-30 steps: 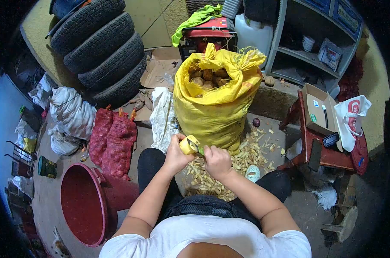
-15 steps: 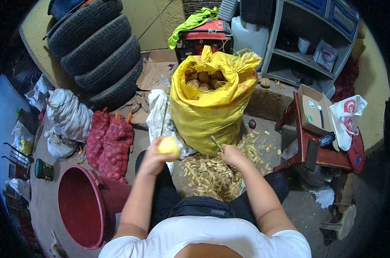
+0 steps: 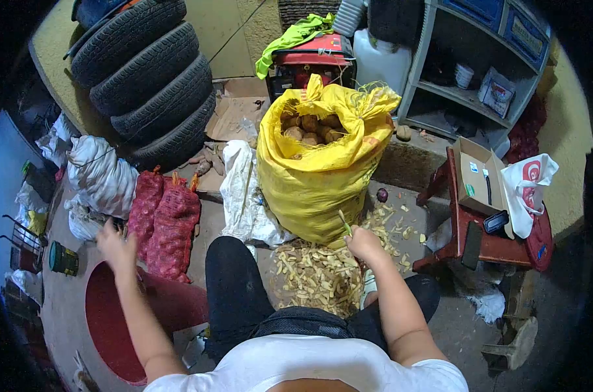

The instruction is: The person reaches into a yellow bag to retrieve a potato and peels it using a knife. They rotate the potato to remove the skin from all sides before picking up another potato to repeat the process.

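My left hand (image 3: 117,248) is over the upper rim of the dark red tub (image 3: 172,302). Its fingers look spread, though slightly blurred, and nothing shows in them. My right hand (image 3: 363,244) is closed around a small knife (image 3: 344,222), whose thin end points up and away from me. Just beyond it stands the yellow sack (image 3: 309,189), its top open on unpeeled potatoes (image 3: 311,130). A heap of potato peelings (image 3: 319,277) covers the floor between my legs. The inside of the tub is mostly dark, and no peeled potato is visible there.
Red mesh bags of onions (image 3: 172,225) and white sacks (image 3: 107,173) lie to the left, below stacked tyres (image 3: 146,85). A white sack (image 3: 244,196) leans beside the yellow one. On the right, a red wooden stool (image 3: 492,245) bears a cardboard box (image 3: 477,173); grey shelves (image 3: 466,98) stand behind.
My left hand has moved left and down from in front of the sack to the tub; the peeled potato it held is out of sight. My right hand has shifted slightly, still holding the knife.
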